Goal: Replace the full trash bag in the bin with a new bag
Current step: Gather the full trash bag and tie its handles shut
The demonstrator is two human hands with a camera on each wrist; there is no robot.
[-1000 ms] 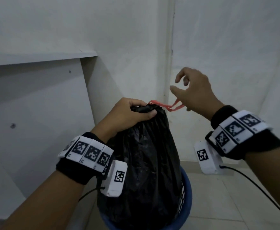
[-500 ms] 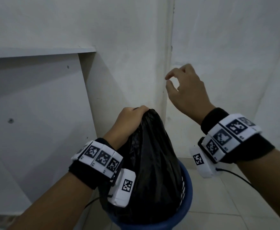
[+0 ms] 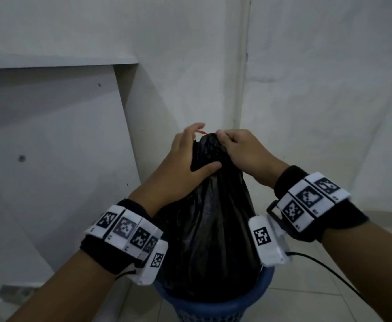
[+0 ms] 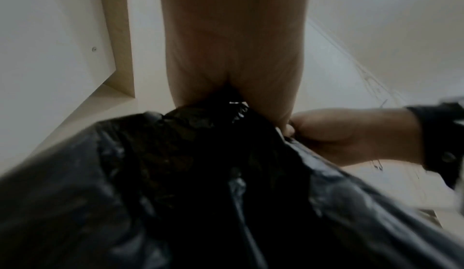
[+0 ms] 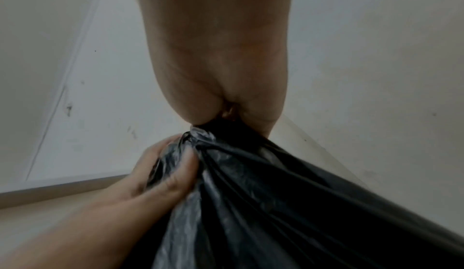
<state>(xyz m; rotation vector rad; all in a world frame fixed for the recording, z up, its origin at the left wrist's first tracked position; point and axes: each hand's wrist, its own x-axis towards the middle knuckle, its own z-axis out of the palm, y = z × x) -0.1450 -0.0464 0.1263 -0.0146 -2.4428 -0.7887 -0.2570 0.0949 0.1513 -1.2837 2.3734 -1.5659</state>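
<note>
A full black trash bag (image 3: 209,228) stands in a blue bin (image 3: 213,306) in the corner, its top gathered into a neck. My left hand (image 3: 188,159) grips that neck from the left, thumb across the front. From the right, my right hand (image 3: 239,149) pinches the bunched top. A bit of red drawstring (image 3: 200,131) pokes out between the two hands. In the left wrist view the palm closes on the black bag (image 4: 200,174), with the right hand (image 4: 339,134) beside it. The right wrist view shows my palm on the bag's neck (image 5: 226,130) and the left hand's fingers (image 5: 170,174) below.
White walls meet in a corner right behind the bin. A white panel with a ledge (image 3: 58,63) juts out on the left. Pale floor tiles (image 3: 330,298) lie to the right, and a black cable (image 3: 325,268) trails from my right wrist.
My right hand, raised and apart from the bag before, has come down and taken hold of the bag's top beside the left hand. The left hand kept its grip on the neck.
</note>
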